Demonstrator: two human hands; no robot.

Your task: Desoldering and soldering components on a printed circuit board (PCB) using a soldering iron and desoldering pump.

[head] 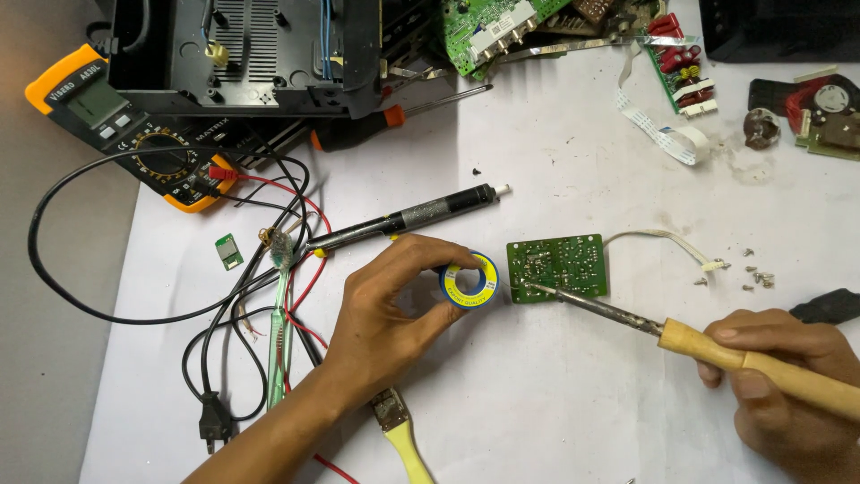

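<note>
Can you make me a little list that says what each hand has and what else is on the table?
left hand: holds a round blue-and-yellow spool of solder wire
right hand: holds a wooden-handled soldering iron
iron tip: touching the small green circuit board
far left: orange-and-black multimeter with red and black leads
near right: small loose metal screws
surface: white table cover

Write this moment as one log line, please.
left hand: holds solder spool | right hand: grips soldering iron, tip on green circuit board | nearby: desoldering pump, multimeter
</note>
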